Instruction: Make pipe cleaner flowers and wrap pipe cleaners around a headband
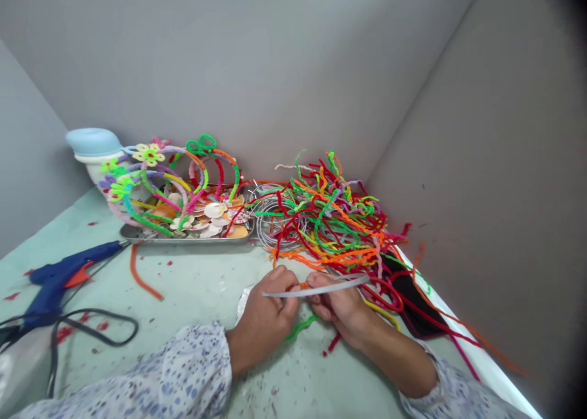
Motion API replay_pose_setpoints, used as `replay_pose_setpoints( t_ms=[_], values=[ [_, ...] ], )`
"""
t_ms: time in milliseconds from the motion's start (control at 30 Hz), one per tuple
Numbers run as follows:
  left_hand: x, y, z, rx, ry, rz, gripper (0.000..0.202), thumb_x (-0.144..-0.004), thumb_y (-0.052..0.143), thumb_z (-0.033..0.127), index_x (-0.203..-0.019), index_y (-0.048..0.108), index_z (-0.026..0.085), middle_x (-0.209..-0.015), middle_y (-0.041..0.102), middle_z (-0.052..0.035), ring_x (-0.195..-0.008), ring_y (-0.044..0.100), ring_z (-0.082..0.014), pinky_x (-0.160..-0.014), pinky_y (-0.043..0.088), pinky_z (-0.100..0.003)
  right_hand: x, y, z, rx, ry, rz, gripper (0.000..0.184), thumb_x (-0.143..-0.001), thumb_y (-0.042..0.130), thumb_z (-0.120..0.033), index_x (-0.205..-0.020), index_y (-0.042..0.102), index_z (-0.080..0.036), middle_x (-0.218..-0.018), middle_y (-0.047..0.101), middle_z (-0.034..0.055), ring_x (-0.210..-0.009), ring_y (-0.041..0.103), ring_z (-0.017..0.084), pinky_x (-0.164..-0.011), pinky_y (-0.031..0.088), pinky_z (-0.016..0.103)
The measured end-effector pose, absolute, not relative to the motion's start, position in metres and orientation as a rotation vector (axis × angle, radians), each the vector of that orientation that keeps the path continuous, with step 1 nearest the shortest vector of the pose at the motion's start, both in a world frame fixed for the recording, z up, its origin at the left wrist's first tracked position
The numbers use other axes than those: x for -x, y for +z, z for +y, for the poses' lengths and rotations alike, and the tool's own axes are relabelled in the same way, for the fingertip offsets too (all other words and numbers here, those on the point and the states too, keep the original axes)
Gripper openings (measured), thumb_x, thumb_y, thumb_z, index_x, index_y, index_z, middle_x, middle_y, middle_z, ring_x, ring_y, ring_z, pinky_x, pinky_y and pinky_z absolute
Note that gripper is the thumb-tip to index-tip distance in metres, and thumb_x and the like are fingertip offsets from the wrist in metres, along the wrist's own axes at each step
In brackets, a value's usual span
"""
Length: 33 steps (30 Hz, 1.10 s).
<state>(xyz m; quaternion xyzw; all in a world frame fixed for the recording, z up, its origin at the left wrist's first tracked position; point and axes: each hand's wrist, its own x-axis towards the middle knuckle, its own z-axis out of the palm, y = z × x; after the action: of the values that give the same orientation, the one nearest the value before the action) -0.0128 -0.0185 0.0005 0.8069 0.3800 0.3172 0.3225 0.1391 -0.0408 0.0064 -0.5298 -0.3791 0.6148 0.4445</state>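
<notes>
A thin grey headband (337,285), seen nearly edge-on, curves across both my hands above the table. The fingers of my left hand (268,309) are closed on it. My right hand (343,309) is closed at the band too, its fingertips pinched near the left ones. Between the fingertips shows a short bit of orange pipe cleaner (303,285); how it sits on the band is partly hidden by fingers. A green pipe cleaner (301,327) lies under the hands. Just beyond them spreads a tangled heap of coloured pipe cleaners (339,217).
A metal tray (197,241) holds shells, with finished fuzzy headbands (183,168) leaning above. Grey bare hoops (275,223) lie beside it. At left are a blue glue gun (59,278), its black cord (105,342) and a white container with light-blue lid (94,142). Walls enclose the table.
</notes>
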Motion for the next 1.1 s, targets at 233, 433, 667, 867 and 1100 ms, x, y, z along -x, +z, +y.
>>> replay_pose_setpoints(
  t_ms=[233, 433, 667, 867, 1100],
  values=[
    [0.013, 0.005, -0.019, -2.034, 0.834, 0.987, 0.023, -0.089, 0.038, 0.020, -0.070, 0.050, 0.019, -0.074, 0.049, -0.0011, -0.072, 0.046, -0.0165, -0.067, 0.037, -0.028, -0.141, 0.002, -0.042, 1.285, 1.504, -0.975, 0.026, -0.073, 0.051, -0.036, -0.056, 0.048, -0.017, -0.047, 0.040, -0.0064, -0.038, 0.029, 0.005, -0.040, 0.016, 0.022],
    [0.015, 0.005, -0.014, -1.663, 0.818, 0.986, 0.022, -0.086, 0.039, 0.024, -0.065, 0.046, 0.019, -0.063, 0.043, 0.0029, -0.063, 0.042, -0.0136, -0.058, 0.033, -0.024, -0.149, -0.002, -0.038, 1.292, 1.398, -1.274, 0.023, -0.080, 0.047, -0.032, -0.065, 0.054, -0.017, -0.049, 0.047, -0.0036, -0.046, 0.042, 0.010, -0.046, 0.030, 0.023],
    [0.015, -0.001, -0.007, -1.490, 0.824, 0.931, 0.019, -0.080, 0.043, 0.023, -0.062, 0.043, 0.019, -0.057, 0.035, 0.0053, -0.056, 0.033, -0.0112, -0.054, 0.029, -0.022, -0.147, -0.001, -0.038, 1.261, 1.261, -1.353, 0.024, -0.078, 0.059, -0.028, -0.099, 0.060, -0.018, -0.064, 0.054, -0.0037, -0.058, 0.054, 0.013, -0.057, 0.043, 0.026],
    [0.015, 0.001, -0.010, -1.455, 0.828, 0.917, 0.019, -0.081, 0.044, 0.023, -0.062, 0.043, 0.019, -0.056, 0.034, 0.0059, -0.054, 0.032, -0.0105, -0.055, 0.030, -0.022, -0.145, -0.001, -0.035, 1.324, 1.208, -1.354, 0.024, -0.078, 0.062, -0.030, -0.097, 0.064, -0.015, -0.059, 0.060, -0.0026, -0.055, 0.057, 0.013, -0.054, 0.044, 0.025],
    [0.014, 0.001, -0.010, -1.487, 0.814, 0.898, 0.023, -0.085, 0.044, 0.027, -0.064, 0.044, 0.018, -0.059, 0.040, 0.0047, -0.057, 0.036, -0.0111, -0.055, 0.029, -0.022, -0.147, -0.004, -0.035, 1.337, 1.204, -1.347, 0.021, -0.078, 0.065, -0.031, -0.092, 0.066, -0.016, -0.060, 0.064, -0.0005, -0.054, 0.059, 0.014, -0.051, 0.044, 0.025]
  ],
)
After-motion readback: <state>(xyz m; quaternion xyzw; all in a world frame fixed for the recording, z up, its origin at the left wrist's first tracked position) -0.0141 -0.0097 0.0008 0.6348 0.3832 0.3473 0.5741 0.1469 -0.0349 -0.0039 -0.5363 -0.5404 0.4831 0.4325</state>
